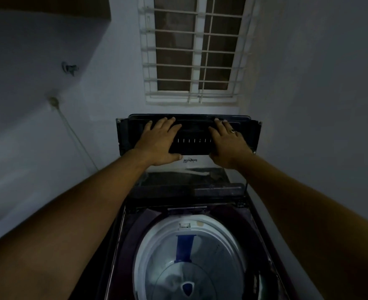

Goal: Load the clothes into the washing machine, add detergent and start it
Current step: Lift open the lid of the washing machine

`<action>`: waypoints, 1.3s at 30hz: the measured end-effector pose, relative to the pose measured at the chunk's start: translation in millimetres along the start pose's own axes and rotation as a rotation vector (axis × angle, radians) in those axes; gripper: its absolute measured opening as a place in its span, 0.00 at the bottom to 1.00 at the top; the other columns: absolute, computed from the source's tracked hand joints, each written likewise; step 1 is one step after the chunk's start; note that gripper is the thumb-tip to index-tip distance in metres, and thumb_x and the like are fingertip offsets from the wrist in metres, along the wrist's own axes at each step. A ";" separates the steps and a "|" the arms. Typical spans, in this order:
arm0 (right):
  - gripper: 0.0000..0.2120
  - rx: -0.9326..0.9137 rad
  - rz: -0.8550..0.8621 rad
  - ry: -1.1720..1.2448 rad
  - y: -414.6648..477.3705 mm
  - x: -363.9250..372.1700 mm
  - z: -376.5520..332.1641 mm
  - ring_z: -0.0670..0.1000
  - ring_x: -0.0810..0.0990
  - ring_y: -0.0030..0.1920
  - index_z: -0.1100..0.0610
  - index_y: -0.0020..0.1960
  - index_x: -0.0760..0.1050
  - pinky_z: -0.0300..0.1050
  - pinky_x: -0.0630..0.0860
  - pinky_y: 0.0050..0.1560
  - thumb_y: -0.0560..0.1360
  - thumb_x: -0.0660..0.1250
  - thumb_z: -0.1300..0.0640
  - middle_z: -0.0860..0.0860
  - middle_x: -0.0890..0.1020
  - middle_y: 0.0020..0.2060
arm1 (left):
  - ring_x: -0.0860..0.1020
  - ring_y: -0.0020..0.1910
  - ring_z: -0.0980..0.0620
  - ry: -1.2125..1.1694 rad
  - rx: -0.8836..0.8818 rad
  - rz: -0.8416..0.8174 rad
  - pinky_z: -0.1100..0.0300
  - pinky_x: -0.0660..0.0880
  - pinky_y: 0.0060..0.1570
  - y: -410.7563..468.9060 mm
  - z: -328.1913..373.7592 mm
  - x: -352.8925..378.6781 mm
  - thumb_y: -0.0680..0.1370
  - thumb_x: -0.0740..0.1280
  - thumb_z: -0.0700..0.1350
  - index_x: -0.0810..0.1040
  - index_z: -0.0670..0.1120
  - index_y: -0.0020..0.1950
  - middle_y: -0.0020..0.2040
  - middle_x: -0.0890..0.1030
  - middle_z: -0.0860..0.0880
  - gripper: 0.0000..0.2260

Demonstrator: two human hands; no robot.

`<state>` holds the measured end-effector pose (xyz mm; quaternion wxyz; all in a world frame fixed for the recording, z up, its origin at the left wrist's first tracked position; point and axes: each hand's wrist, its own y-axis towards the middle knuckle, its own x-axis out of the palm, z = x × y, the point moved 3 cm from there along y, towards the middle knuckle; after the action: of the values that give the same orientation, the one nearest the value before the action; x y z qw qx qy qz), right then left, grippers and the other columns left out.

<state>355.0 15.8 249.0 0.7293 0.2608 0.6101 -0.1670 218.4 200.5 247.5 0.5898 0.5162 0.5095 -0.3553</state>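
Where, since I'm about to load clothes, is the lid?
Head view, centre: the lid stands raised behind the drum, below the window, left hand and right hand on it.

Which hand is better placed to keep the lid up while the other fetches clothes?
Probably the left hand: it lies flat nearer the lid's middle, thumb along its lower edge. The right hand sits closer to the side. Close call.
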 end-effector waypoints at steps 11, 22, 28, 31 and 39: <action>0.46 0.018 -0.176 0.005 26.1 17.4 12.3 0.61 0.44 0.82 0.53 0.83 0.43 0.67 0.55 0.78 0.77 0.69 0.44 0.57 0.43 0.83 | 0.45 0.82 0.45 0.048 -0.012 -0.125 0.39 0.45 0.79 34.6 -18.7 15.5 0.71 0.66 0.72 0.45 0.45 0.83 0.84 0.43 0.46 0.53; 0.44 0.049 -0.202 0.043 3.6 11.5 24.7 0.62 0.47 0.82 0.52 0.83 0.45 0.68 0.58 0.77 0.78 0.68 0.45 0.56 0.47 0.83 | 0.39 0.82 0.43 0.037 -0.016 -0.155 0.43 0.46 0.79 28.3 -9.4 16.9 0.75 0.66 0.68 0.45 0.43 0.83 0.83 0.39 0.43 0.49; 0.43 0.080 -0.155 0.055 -32.0 -3.7 38.8 0.63 0.49 0.81 0.53 0.83 0.46 0.66 0.59 0.77 0.79 0.67 0.45 0.57 0.48 0.83 | 0.41 0.82 0.44 -0.033 0.049 -0.107 0.43 0.46 0.79 21.5 29.9 6.7 0.77 0.65 0.67 0.46 0.44 0.83 0.83 0.43 0.44 0.47; 0.43 0.126 -0.156 0.062 -58.2 -1.9 54.0 0.63 0.51 0.81 0.53 0.83 0.46 0.66 0.61 0.76 0.79 0.67 0.44 0.57 0.49 0.82 | 0.42 0.82 0.45 -0.075 0.098 -0.110 0.44 0.46 0.80 20.9 62.4 7.8 0.77 0.65 0.65 0.46 0.45 0.83 0.83 0.43 0.45 0.46; 0.41 0.276 -0.201 0.096 -170.0 16.0 118.1 0.61 0.53 0.81 0.54 0.83 0.47 0.64 0.63 0.75 0.79 0.65 0.43 0.58 0.51 0.82 | 0.44 0.82 0.45 -0.189 0.248 -0.179 0.46 0.47 0.80 11.4 179.6 30.4 0.78 0.65 0.65 0.46 0.45 0.83 0.83 0.45 0.45 0.45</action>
<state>357.5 -189.4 217.4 0.6363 0.3038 0.6385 -0.3084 278.2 31.8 211.6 0.5327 0.5019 0.4480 -0.5134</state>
